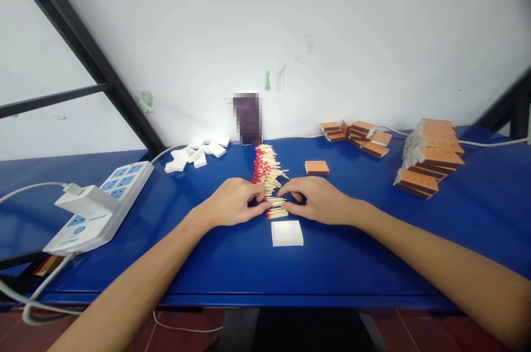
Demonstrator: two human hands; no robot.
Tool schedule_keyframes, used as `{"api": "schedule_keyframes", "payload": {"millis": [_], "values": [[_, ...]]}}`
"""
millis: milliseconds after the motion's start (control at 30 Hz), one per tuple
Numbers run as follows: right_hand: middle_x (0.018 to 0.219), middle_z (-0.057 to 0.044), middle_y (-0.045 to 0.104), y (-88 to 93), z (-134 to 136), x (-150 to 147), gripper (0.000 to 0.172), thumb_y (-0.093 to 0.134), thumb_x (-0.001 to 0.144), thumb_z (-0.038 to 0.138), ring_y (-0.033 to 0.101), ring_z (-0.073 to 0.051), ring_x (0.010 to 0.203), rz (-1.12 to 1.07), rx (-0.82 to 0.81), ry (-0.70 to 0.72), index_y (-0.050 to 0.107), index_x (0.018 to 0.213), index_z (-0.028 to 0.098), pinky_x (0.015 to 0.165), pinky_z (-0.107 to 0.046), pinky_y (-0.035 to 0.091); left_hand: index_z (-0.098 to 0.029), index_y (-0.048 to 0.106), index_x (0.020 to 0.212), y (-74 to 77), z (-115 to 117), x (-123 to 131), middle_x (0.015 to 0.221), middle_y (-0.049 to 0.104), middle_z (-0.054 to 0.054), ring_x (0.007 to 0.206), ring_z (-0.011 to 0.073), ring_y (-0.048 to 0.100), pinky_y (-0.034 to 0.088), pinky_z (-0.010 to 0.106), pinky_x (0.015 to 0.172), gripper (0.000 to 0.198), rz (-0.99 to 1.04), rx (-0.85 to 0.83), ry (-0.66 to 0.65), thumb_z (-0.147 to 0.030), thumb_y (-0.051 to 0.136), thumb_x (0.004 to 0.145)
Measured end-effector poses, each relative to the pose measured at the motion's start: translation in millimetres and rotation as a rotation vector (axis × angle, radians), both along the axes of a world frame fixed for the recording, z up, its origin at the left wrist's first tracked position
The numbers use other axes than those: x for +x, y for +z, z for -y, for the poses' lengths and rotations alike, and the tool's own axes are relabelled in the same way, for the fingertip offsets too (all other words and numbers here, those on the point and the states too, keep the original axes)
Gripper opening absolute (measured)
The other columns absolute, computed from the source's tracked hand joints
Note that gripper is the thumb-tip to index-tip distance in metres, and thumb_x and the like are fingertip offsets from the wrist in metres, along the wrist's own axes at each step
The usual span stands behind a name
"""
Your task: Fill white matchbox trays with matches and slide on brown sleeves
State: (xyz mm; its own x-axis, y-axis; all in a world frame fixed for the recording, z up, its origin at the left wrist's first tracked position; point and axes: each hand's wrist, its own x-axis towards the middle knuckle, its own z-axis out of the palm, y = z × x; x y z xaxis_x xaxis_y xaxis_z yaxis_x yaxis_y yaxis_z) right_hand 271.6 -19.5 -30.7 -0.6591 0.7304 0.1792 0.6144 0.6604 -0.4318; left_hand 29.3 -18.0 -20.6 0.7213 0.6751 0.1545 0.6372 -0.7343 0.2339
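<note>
A long pile of wooden matches (pixel 269 166) with red heads lies down the middle of the blue table, heads to the left. My left hand (pixel 234 201) is curled at the head side of the near end, thumb and index finger on some matches. From the other side, my right hand (pixel 317 200) has its bent thumb and index finger on the plain ends of the same matches. A small row of matches (pixel 277 213) lies just below the fingertips. Closest to me sits a white, shallow matchbox tray (pixel 287 233), with nothing visible in it.
White matchbox trays (pixel 197 154) are heaped at the back left. One orange matchbox sleeve (pixel 316 167) lies right of the matches; several more matchboxes (pixel 365 133) and a stacked row (pixel 435 155) stand further right. A power strip (pixel 99 208) with a plugged-in charger and cables occupies the left.
</note>
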Motion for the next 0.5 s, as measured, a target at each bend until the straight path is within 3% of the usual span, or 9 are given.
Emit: {"api": "schedule_keyframes", "payload": {"millis": [500], "values": [[0.068,0.004,0.053,-2.0,-1.6,0.5,0.021,0.061,0.089,0.036,0.049,-0.011,0.062,-0.006,-0.005,-0.001,0.069,0.102,0.022,0.057,-0.024,0.029,-0.018,0.052,0.071,1.6,0.7,-0.2,0.057,0.049,-0.005,0.050,0.0089,0.042,0.027,0.023,0.054,0.033,0.004,0.016,0.004,-0.039,0.052,0.095]]}}
